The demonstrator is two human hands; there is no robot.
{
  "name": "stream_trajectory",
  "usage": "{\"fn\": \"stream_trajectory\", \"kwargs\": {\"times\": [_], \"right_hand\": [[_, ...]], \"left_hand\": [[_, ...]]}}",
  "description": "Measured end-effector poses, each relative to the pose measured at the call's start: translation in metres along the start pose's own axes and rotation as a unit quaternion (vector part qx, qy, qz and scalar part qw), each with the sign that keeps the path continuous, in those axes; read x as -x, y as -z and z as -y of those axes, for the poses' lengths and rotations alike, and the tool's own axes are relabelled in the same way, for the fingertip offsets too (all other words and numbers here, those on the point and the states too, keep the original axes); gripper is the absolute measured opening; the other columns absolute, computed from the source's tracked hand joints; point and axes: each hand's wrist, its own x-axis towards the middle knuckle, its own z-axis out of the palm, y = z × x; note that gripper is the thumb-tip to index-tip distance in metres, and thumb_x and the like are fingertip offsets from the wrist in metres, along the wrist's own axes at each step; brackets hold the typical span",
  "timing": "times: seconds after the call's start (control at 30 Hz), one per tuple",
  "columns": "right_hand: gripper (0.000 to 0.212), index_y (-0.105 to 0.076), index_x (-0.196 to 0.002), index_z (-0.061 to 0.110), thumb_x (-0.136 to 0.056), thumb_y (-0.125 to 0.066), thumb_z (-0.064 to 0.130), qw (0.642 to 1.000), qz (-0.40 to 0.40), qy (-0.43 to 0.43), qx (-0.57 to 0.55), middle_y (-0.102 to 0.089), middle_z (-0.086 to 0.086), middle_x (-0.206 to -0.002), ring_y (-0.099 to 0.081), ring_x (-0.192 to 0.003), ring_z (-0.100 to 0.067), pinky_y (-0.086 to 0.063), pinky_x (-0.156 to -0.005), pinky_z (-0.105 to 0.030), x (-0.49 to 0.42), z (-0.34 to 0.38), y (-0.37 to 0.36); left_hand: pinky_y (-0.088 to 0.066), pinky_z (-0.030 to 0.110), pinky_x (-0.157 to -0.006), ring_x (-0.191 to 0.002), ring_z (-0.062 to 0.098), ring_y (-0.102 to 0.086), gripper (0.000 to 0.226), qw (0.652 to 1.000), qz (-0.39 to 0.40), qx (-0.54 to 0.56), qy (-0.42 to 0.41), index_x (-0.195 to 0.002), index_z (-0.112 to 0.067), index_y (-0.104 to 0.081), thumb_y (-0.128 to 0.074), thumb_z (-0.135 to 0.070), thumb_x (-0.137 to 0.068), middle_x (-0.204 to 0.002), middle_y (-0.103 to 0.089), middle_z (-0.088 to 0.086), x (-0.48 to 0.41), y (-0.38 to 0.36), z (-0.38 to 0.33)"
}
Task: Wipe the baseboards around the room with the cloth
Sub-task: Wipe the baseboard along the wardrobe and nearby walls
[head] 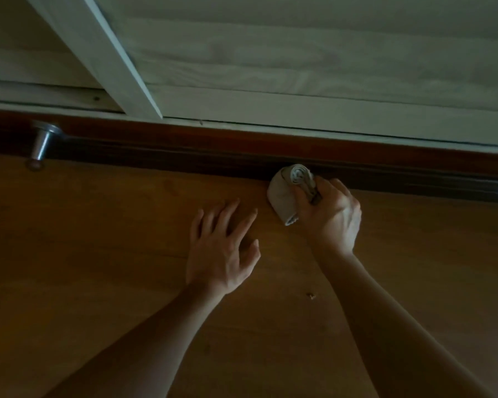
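Hands at work along a dim floor (98,254): the right hand (332,216), right of centre, curls its fingers round a pale rolled cloth (285,193), whose upper end meets the dark baseboard (184,150) in shadow. Exactly where the two touch is hard to make out. The left hand (222,248), at centre, lies with fingers spread on the wooden boards and holds nothing. Both forearms are cut off at the lower edge. The baseboard runs out of the frame on either side beneath a white panelled wall (299,67). A metal doorstop (42,142) stands at upper left; a small speck (311,296) lies between the arms.
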Motion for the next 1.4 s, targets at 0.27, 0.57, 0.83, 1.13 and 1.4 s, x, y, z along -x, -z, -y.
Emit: {"fn": "stream_trajectory", "kwargs": {"times": [0.27, 0.57, 0.83, 1.13, 1.4], "right_hand": [[0.033, -0.071, -0.099, 0.009, -0.093, -0.063, 0.040, 0.999, 0.018, 0.023, -0.013, -0.065, -0.004, -0.086, -0.060, -0.064, -0.019, -0.051, -0.051, -0.034, -0.005, -0.009, 0.003], [0.035, -0.071, -0.107, 0.006, -0.093, -0.067, 0.038, 1.000, -0.007, 0.022, -0.005, -0.068, -0.006, -0.091, -0.061, -0.066, -0.016, -0.045, -0.051, -0.026, 0.001, -0.002, -0.007], [0.034, -0.070, -0.105, 0.010, -0.095, -0.062, 0.041, 0.999, 0.001, -0.016, 0.039, -0.067, -0.004, -0.092, -0.058, -0.070, -0.013, -0.038, -0.056, -0.024, 0.001, -0.011, 0.011], [0.031, -0.071, -0.098, 0.016, -0.093, -0.061, 0.045, 0.994, -0.048, -0.088, 0.053, -0.066, 0.002, -0.089, -0.060, -0.074, -0.014, -0.038, -0.063, -0.025, 0.000, -0.040, 0.033], [0.029, -0.071, -0.099, 0.016, -0.093, -0.063, 0.042, 0.996, -0.026, -0.073, 0.043, -0.066, 0.000, -0.091, -0.060, -0.073, -0.015, -0.043, -0.059, -0.028, 0.000, -0.035, 0.030]], "left_hand": [[-0.020, 0.055, -0.119, -0.142, 0.025, -0.029, 0.057, 1.000, 0.013, -0.003, 0.009, -0.147, -0.044, -0.038, -0.035, -0.059, -0.092, -0.156, -0.030, -0.002, -0.002, 0.003, -0.004], [-0.019, 0.054, -0.119, -0.143, 0.026, -0.029, 0.058, 1.000, 0.013, -0.019, 0.019, -0.148, -0.047, -0.033, -0.035, -0.057, -0.091, -0.156, -0.028, -0.002, -0.003, -0.001, -0.004], [-0.018, 0.054, -0.120, -0.143, 0.027, -0.027, 0.059, 1.000, 0.025, -0.006, 0.014, -0.150, -0.044, -0.035, -0.029, -0.057, -0.092, -0.160, -0.029, 0.000, -0.003, 0.004, -0.001], [-0.014, 0.053, -0.121, -0.147, 0.025, -0.022, 0.062, 1.000, 0.026, 0.013, 0.008, -0.151, -0.044, -0.033, -0.026, -0.060, -0.092, -0.162, -0.027, -0.001, -0.001, 0.004, -0.001], [-0.018, 0.055, -0.120, -0.145, 0.027, -0.025, 0.059, 1.000, 0.019, 0.003, 0.012, -0.151, -0.043, -0.033, -0.030, -0.057, -0.093, -0.161, -0.027, -0.001, 0.001, 0.004, -0.003]]}}
